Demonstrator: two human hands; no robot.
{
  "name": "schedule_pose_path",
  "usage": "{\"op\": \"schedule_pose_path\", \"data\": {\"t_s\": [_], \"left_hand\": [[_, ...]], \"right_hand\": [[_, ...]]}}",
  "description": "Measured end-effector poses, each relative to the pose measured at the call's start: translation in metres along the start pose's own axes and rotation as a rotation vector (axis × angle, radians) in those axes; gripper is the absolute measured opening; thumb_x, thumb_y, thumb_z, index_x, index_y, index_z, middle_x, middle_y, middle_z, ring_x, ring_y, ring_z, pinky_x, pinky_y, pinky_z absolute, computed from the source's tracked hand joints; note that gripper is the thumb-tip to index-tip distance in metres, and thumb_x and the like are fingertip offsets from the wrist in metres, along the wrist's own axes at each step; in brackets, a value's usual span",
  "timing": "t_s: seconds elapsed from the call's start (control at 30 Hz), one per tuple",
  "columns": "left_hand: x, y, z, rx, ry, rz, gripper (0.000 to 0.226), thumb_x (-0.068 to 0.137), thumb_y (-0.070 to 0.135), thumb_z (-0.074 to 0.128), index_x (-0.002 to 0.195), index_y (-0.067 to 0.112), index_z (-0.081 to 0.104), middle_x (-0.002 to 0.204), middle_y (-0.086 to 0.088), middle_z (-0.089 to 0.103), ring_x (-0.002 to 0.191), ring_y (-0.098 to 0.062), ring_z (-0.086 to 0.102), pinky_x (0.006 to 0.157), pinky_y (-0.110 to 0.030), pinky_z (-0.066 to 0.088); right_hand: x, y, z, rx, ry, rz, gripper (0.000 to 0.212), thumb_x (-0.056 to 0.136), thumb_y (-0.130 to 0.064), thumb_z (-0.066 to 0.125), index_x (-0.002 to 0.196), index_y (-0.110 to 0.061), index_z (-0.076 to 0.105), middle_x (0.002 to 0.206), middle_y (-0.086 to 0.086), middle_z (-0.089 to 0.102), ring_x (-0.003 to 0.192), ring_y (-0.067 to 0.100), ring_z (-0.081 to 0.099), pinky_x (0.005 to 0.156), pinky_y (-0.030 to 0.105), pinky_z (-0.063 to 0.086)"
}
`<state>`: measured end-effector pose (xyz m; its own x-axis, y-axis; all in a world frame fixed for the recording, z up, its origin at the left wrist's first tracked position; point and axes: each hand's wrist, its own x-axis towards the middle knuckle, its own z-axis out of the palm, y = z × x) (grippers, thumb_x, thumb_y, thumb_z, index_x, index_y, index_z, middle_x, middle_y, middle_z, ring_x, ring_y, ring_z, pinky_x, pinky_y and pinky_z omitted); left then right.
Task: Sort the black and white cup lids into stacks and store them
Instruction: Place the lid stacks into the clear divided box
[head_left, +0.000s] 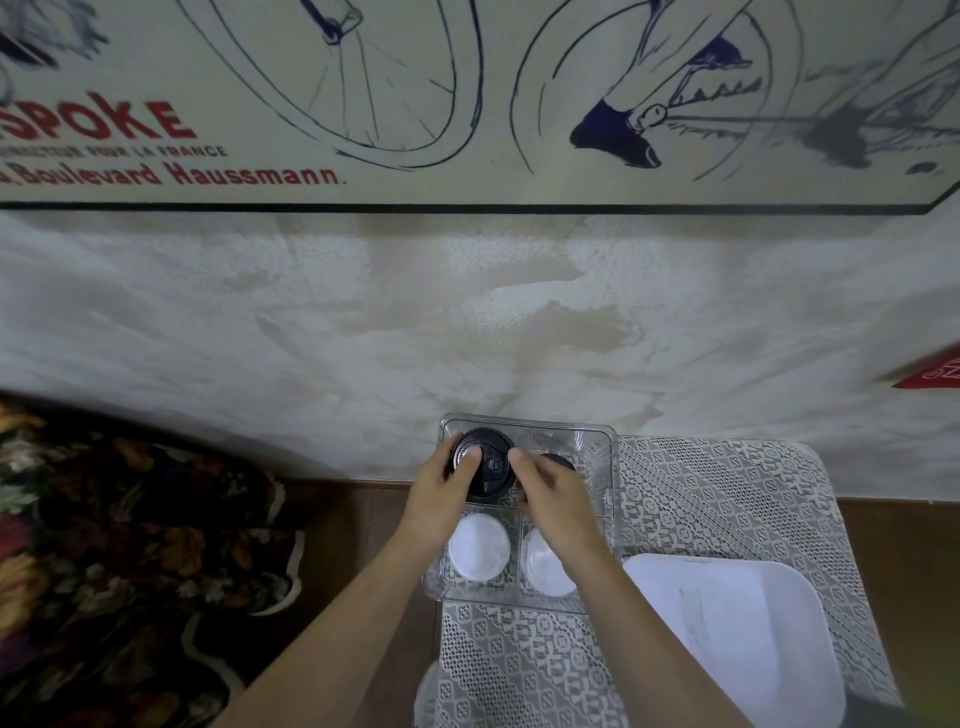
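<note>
A clear plastic organizer tray (605, 467) with several compartments stands at the far edge of a small table. Its far left compartment holds a stack of black lids (491, 467), gripped by both hands: my left hand (444, 493) on the stack's left side, my right hand (553, 491) on its right. Another black lid stack (560, 460) shows in the far right compartment, partly hidden behind my right hand. In the near left compartment sits a white lid stack (478, 551). A second white stack (543, 564) in the near right compartment is partly covered by my right forearm.
A lace cloth (701, 499) covers the table. A white plastic bin (737, 639) sits on it at the near right. A plastered wall rises right behind the tray. A floral cushion (119, 545) lies to the left, with wooden floor between.
</note>
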<state>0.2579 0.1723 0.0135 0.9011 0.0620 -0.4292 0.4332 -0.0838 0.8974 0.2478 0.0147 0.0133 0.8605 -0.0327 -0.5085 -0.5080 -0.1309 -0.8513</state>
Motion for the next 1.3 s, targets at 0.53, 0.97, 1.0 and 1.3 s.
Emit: {"op": "schedule_pose_path", "data": {"t_s": [0.53, 0.97, 1.0, 1.3], "left_hand": [[0.008, 0.0, -0.003, 0.233, 0.089, 0.04, 0.034, 0.106, 0.035, 0.056, 0.139, 0.028, 0.063, 0.127, 0.009, 0.07, 0.117, -0.008, 0.066, 0.102, -0.025, 0.052], [0.009, 0.002, -0.007, 0.351, -0.017, 0.044, 0.061, 0.093, 0.054, 0.052, 0.146, 0.024, 0.054, 0.126, 0.003, 0.07, 0.117, -0.015, 0.066, 0.103, -0.045, 0.054], [0.009, 0.001, -0.007, 0.341, -0.011, 0.041, 0.068, 0.091, 0.057, 0.052, 0.149, 0.023, 0.051, 0.128, 0.003, 0.068, 0.119, -0.015, 0.065, 0.105, -0.046, 0.053], [-0.002, -0.011, -0.002, 0.538, 0.086, 0.211, 0.044, 0.107, 0.034, 0.053, 0.15, 0.033, 0.05, 0.137, 0.012, 0.065, 0.119, -0.007, 0.063, 0.102, -0.036, 0.053]], "right_hand": [[0.013, -0.002, 0.005, -0.081, 0.035, -0.081, 0.038, 0.099, -0.034, 0.066, 0.137, -0.029, 0.066, 0.125, -0.013, 0.072, 0.113, 0.001, 0.066, 0.101, 0.026, 0.052], [0.019, 0.005, 0.014, -0.034, 0.077, -0.075, 0.035, 0.104, -0.029, 0.06, 0.138, -0.024, 0.065, 0.131, -0.009, 0.068, 0.12, 0.009, 0.064, 0.101, 0.025, 0.051], [0.019, 0.005, 0.013, -0.026, 0.071, -0.076, 0.036, 0.104, -0.028, 0.06, 0.14, -0.025, 0.063, 0.133, -0.011, 0.065, 0.123, 0.008, 0.061, 0.102, 0.023, 0.049], [0.019, 0.011, 0.013, -0.13, 0.067, -0.069, 0.036, 0.105, -0.03, 0.058, 0.14, -0.029, 0.063, 0.133, -0.007, 0.068, 0.117, 0.007, 0.064, 0.105, 0.031, 0.05]]}}
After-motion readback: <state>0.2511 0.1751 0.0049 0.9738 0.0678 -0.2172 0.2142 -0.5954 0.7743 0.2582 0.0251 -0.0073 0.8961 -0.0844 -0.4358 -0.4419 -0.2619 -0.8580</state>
